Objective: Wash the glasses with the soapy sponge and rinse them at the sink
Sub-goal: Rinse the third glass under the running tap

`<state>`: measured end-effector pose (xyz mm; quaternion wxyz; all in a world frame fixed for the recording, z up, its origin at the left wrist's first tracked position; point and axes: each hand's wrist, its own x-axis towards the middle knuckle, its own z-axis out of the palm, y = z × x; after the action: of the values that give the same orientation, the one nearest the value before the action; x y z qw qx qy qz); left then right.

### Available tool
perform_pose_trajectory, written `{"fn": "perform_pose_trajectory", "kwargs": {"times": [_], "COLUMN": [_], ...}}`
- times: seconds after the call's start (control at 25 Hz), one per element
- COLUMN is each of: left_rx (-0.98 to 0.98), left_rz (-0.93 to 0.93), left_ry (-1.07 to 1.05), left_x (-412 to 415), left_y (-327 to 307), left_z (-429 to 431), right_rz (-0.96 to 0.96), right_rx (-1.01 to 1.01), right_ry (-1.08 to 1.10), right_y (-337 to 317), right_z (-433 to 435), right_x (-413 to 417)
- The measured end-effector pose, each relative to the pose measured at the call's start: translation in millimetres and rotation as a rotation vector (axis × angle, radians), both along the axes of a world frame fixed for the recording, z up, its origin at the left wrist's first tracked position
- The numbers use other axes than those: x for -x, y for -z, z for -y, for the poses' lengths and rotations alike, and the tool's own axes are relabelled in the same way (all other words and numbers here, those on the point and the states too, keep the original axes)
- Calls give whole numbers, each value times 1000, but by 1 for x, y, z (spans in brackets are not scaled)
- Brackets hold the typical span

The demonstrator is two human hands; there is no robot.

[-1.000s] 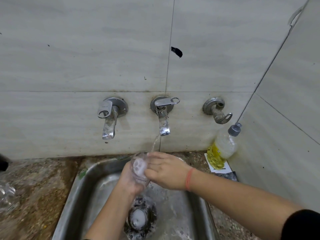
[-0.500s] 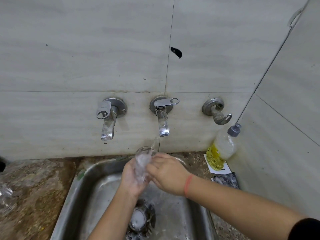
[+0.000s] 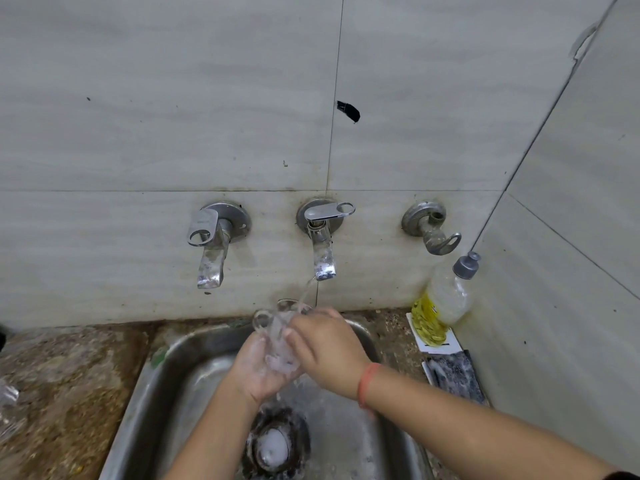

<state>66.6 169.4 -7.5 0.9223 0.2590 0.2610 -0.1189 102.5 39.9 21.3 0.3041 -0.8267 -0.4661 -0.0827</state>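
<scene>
A clear glass (image 3: 277,332) with suds on it is held over the steel sink (image 3: 162,368), under the thin stream from the middle tap (image 3: 323,251). My left hand (image 3: 258,372) cups the glass from below and grips its base. My right hand (image 3: 325,344) lies against the glass's right side with fingers curled round it. Water runs down into the glass mouth. The glass tilts with its rim toward the wall. No sponge shows.
A second tap (image 3: 211,247) and a wall valve (image 3: 431,230) flank the running one. A bottle of yellow dish liquid (image 3: 440,306) leans in the right corner. Foam sits on the drain (image 3: 275,445). Wet clear glassware (image 3: 8,396) lies on the stone counter (image 3: 69,375) at far left.
The glass has turned from mouth toward me to more upright, its rim under the stream. Both hands slid slightly lower on it.
</scene>
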Motion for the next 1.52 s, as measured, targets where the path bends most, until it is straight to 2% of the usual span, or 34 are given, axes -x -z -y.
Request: {"fn": "perform_pose_trajectory", "kwargs": {"times": [0.08, 0.16, 0.2, 0.28, 0.4, 0.56, 0.72, 0.84, 0.96, 1.12, 1.28, 1.36, 1.52], "left_rx": [-86, -147, -241, -493, -796, -1139, -1413, -1780, -1883, -1618, -1282, -1070, -733], "left_rz": [-13, 1, -12, -19, -31, -26, 5, -20, -1, -42, 119, 184, 146], "left_ry": [-54, -77, -62, 10, 83, 101, 3, 32, 37, 85, -27, -17, 10], "left_x": [-7, -14, -18, -26, -37, -46, -49, -43, -39, -40, -21, -5, 12], "left_y": [-2, -6, -10, -17, -28, -35, -36, -41, -39, -39, -33, -29, -32], "left_z": [5, 7, 10, 16, 28, 38, 34, 33, 29, 23, 21, 11, -12], "right_rz": [-505, -1042, -1269, -1577, -1915, -1908, -1895, -1876, -1835, -1807, -1857, -1853, -1857], "right_rx": [-97, -341, -443, -575, -778, -750, -746, -791, -750, -721, -801, -795, -712], "right_ry": [191, 440, 536, 581, 472, 567, 583, 592, 627, 683, 673, 654, 603], "right_y": [-5, -2, -2, -5, -9, -6, -7, -5, -2, -4, -7, -7, -9], "right_z": [-4, -8, -9, -1, 17, 29, 32, 32, 29, 17, 0, -6, -17], "right_x": [-6, -16, -19, -25, -24, -18, -17, -21, -23, -19, -22, -22, -17]}}
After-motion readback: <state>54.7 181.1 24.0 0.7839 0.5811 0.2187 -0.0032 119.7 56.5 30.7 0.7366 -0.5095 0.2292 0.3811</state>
